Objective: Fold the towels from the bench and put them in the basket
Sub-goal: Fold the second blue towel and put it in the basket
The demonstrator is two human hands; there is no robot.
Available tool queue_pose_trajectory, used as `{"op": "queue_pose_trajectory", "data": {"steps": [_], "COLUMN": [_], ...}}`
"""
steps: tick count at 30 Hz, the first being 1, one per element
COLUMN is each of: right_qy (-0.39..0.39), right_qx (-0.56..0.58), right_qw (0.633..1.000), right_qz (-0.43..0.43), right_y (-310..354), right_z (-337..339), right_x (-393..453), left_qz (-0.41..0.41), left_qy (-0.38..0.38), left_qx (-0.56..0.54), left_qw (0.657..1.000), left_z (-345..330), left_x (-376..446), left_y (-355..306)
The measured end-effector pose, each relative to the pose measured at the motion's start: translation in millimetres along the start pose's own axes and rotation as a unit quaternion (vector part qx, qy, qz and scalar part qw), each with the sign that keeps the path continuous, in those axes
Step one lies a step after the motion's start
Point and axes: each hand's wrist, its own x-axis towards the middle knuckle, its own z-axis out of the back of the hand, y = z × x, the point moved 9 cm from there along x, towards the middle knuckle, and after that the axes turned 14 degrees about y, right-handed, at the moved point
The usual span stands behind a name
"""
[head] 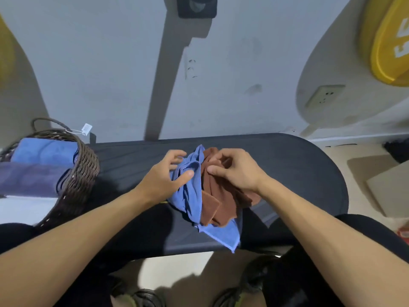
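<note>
While both hands work the heap on the bench [287, 165], two towels lie tangled.
Left hand [163, 180] grips the blue towel [190, 196], right hand [234, 171] seemingly pinches the brown towel [223, 200]; lifting could drag the other off, short of the basket [84, 165].

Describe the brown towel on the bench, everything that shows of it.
The brown towel is a rust-brown, soft-looking cloth, crumpled and unfolded, with several loose flaps lying toward the person. It sits in a heap on the dark bench, tangled with a blue towel that lies to its left and partly under it. The right hand pinches its upper folds; the left hand grips the blue one beside it.
</note>
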Motion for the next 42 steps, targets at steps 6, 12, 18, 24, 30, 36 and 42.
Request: {"op": "queue_pose_trajectory", "data": {"steps": [6,12,18,24,30,36,42], "right_qy": [-0.138,-0.250,0.048,-0.002,-0.045,0.012,0.132], "right_qx": [0.052,-0.109,-0.261,-0.229,-0.256,-0.097,-0.008], "right_qw": [0.989,0.960,0.945,0.954,0.927,0.992,0.990], "right_qz": [0.006,-0.067,-0.194,-0.195,-0.269,-0.075,0.048], "right_y": [-7.4,-26.8,-82.8,-92.5,-86.4,-14.1,40.6], "right_z": [73.4,126.2,35.9,55.6,108.0,36.4,-57.1], "right_x": [-22.2,-53.8,-22.1,-23.2,-46.9,-36.6,-14.5], "left_qz": [-0.040,-0.022,-0.056,0.011,-0.030,0.009,-0.004], "left_qy": [0.068,0.132,0.131,0.077,-0.013,-0.054,-0.015], "left_qx": [0.177,0.345,0.362,0.231,0.170,0.074,-0.037], "left_qw": [0.981,0.929,0.921,0.970,0.985,0.996,0.999], "left_z": [-35.1,-64.4,-67.2,-29.2,26.4,31.5,17.9], "left_x": [6.3,15.6,26.5,30.0,7.2,-11.7,-26.9], "left_y": [-1.8,11.5,1.0,-12.0,-31.8,-16.9,-23.3]}}
